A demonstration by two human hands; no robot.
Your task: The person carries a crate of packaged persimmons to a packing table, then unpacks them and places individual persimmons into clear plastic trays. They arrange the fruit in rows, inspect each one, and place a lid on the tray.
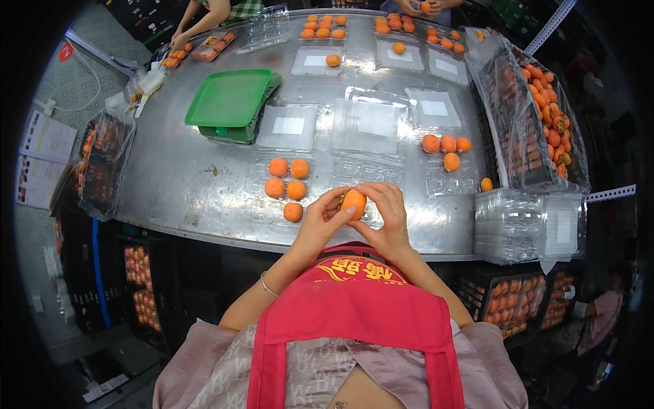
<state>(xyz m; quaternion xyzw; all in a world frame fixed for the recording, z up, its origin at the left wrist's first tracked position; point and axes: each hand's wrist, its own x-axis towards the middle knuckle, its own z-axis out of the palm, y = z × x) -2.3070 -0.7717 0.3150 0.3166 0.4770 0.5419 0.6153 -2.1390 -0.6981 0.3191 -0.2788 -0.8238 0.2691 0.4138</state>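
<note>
A persimmon is held between my two hands at the near side of a metal table. My left hand grips it from the left, thumb across its side. On the other side, the fingertips of my right hand touch its top and lower edge. Beneath them lies an open clear plastic clamshell whose moulded base my hands partly cover. To the left, another clamshell holds several persimmons. A third clamshell on the right has several persimmons in its far cups.
A green tray rests on a scale at the left. On the right stand a plastic-lined crate of persimmons and stacked clamshells. One loose persimmon lies near them. Across the table, co-workers' hands handle persimmons.
</note>
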